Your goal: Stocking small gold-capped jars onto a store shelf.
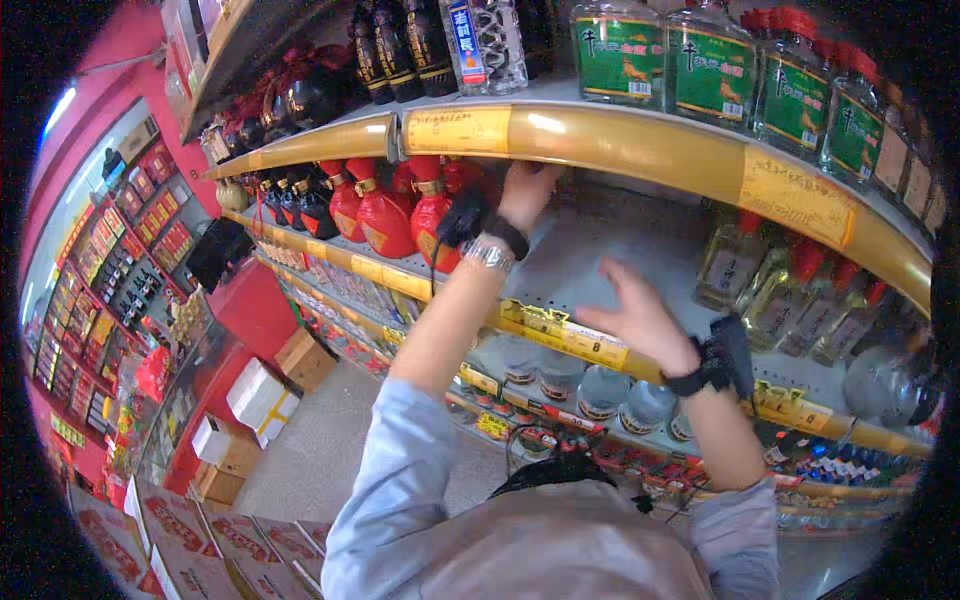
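My left hand [527, 196] reaches into the middle shelf, beneath the golden edge [640, 140] of the shelf above. Its fingers are largely hidden, so what they touch does not show. Red gourd-shaped bottles [383, 222] stand just left of that wrist. Over the front of the same shelf [580, 245], my right hand [640, 315] has its thumb and fingers spread, with nothing in them. Farther right on this shelf are clear bottles with red caps [730, 265]. Both wrists carry black straps with small dark devices, and the left also wears a metal band.
Green-labelled bottles [710, 65] and dark bottles [425, 50] line the upper shelf. Lower down sit round clear jars [603, 390] behind yellow price strips. Cartons [240, 540] are stacked at lower left. Beyond the aisle are a white foam box [262, 400] and a glass counter.
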A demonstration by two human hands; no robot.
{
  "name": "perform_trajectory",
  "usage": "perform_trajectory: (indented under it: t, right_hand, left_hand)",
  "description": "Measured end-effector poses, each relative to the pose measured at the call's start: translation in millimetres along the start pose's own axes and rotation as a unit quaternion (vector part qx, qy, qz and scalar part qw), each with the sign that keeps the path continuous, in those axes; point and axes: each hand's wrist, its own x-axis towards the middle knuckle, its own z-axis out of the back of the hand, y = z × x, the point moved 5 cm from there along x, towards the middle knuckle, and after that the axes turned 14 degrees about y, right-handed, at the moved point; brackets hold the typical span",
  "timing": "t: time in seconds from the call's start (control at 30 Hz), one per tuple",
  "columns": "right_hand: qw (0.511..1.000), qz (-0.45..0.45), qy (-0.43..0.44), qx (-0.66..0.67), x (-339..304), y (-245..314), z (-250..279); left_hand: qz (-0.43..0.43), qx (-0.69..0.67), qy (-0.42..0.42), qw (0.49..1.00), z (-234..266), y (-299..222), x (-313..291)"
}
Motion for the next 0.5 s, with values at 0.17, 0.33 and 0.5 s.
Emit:
perform_trajectory:
  t: [0.17,0.33,0.5]
  right_hand:
    - [0.982,0.107,0.062,0.143,-22.6,19.9,-38.4]
    - [0.970,0.152,0.059,0.183,-34.6,39.0,-38.9]
    - [0.899,0.132,0.193,0.370,-29.7,46.0,-81.2]
  left_hand:
    - [0.052,-0.065,0.028,0.996,-2.7,-75.6,-119.7]
    - [0.182,-0.108,0.037,0.977,-3.5,-92.2,-224.6]
    - [0.260,-0.110,-0.159,0.946,26.1,-82.1,-329.9]
